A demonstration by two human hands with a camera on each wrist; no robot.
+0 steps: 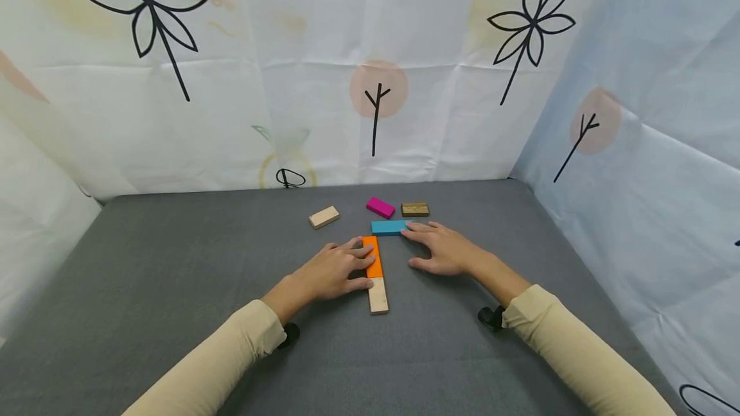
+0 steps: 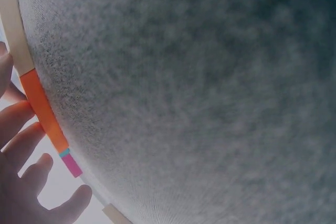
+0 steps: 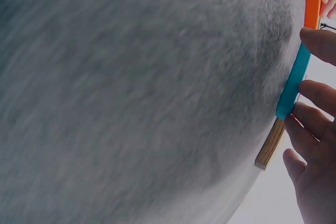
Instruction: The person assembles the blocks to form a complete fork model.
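Observation:
An orange block and a pale wooden block lie end to end in a line on the grey cloth. At the line's far end a blue block lies crosswise. My left hand rests its fingertips on the orange block, its thumb beside the near pale block. Fingers of my right hand touch the right end of the blue block, while the thumb stays apart on the cloth side. In the right wrist view the blue block has fingertips along its edge.
Behind the blue block lie a magenta block and a dark brown wooden block. Another pale block sits at the back left. White printed curtains hang along the back and sides of the grey table.

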